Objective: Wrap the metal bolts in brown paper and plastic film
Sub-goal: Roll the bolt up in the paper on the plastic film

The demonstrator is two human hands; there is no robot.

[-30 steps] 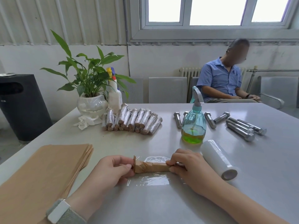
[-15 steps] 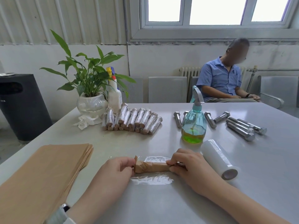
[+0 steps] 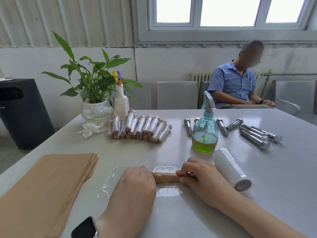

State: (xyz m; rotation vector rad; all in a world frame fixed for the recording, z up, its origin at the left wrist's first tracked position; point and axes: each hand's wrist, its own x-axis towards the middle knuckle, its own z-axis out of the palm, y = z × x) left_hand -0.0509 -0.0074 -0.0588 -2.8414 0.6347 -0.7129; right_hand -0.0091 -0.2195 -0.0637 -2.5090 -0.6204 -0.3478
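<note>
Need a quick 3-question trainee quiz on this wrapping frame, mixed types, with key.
1. True or false: the paper-wrapped bolt lies on a sheet of plastic film.
2. Which hand is nearer the film roll? A) left hand B) right hand
3. Fill in: the bare bolts lie on the far side of the ____ spray bottle.

Key: 1 true; 2 B; 3 blue-green
</note>
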